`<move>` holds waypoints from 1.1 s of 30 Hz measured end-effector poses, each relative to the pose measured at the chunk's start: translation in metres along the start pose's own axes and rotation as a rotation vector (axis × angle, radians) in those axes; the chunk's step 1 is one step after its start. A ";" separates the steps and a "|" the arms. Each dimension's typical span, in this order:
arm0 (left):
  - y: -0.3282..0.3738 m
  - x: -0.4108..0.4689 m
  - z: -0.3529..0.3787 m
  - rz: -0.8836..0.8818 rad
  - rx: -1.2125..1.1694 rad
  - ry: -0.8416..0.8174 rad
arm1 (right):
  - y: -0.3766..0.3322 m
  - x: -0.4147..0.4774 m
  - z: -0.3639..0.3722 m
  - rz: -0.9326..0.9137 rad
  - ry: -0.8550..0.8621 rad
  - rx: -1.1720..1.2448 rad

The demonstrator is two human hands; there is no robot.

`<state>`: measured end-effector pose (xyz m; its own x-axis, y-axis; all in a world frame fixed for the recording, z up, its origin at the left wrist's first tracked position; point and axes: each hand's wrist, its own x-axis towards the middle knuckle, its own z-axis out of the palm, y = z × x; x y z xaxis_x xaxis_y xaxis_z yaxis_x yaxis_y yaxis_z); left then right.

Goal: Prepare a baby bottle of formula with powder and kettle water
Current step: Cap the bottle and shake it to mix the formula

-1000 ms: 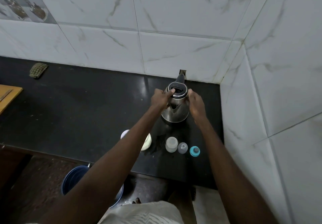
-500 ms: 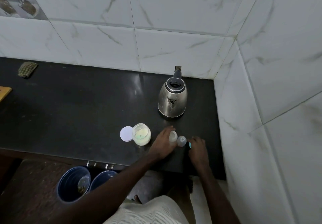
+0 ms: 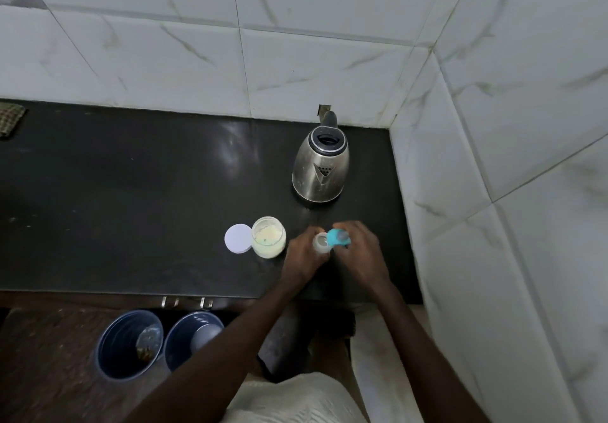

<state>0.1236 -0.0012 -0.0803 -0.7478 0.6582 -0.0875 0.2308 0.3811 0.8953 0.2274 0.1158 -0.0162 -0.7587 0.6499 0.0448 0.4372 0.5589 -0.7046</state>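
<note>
A small clear plastic baby bottle (image 3: 320,243) stands upright and uncapped on the black counter, its mouth open upward. Tilted against its right side is a teal screw ring with a translucent teat (image 3: 339,237), blurred, so its exact contact with the bottle is unclear. Left of the bottle sits an open glass jar of pale yellow formula powder (image 3: 268,237), with its flat round white lid (image 3: 238,238) touching its left side. Behind them stands a stainless steel electric kettle (image 3: 320,167), upright, spout facing forward.

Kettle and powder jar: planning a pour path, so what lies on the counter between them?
Nothing: the head view shows bare black counter between kettle and powder jar.
</note>
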 end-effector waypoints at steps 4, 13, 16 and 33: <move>-0.008 0.000 0.000 0.035 -0.006 0.016 | -0.023 0.000 0.006 -0.095 -0.148 -0.050; -0.014 0.001 0.000 0.029 -0.028 0.020 | -0.033 0.012 0.008 -0.115 -0.278 -0.294; -0.013 0.004 0.000 0.046 -0.019 0.011 | -0.042 0.013 0.011 -0.113 -0.309 -0.389; -0.015 0.010 0.003 0.015 0.151 -0.063 | -0.053 0.023 0.001 -0.144 -0.471 -0.632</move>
<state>0.1148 0.0016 -0.0959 -0.7044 0.7018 -0.1062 0.3361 0.4616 0.8209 0.1862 0.1009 0.0219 -0.8909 0.3426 -0.2983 0.4035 0.8984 -0.1735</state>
